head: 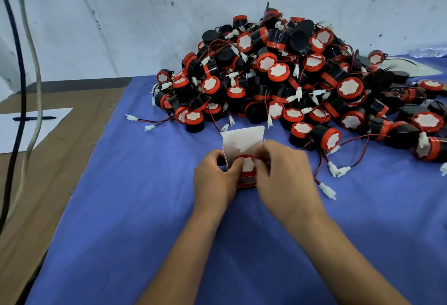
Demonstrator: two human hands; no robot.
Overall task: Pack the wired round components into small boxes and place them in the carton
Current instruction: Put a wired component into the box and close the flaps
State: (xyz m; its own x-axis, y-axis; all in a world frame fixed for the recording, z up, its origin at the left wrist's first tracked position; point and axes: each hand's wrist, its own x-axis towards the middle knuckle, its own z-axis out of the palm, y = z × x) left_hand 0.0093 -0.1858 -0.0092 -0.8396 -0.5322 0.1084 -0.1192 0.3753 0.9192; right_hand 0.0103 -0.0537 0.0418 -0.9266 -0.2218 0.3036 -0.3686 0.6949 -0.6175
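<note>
On blue cloth (145, 208) beneath a scuffed white wall (121, 14), both hands, left hand (215, 179) and right hand (285, 179), grip a small box (244, 140) holding a round part (247, 163); a pile of parts (290, 75) fills the far right corner.

Both hands hide most of the small box (246, 182) — only its white flap and a red strip show. At three o'clock the component pile (278, 75) runs past the frame's edge.

Blue-clothed table (150, 208) under component heap (290, 75)
</note>
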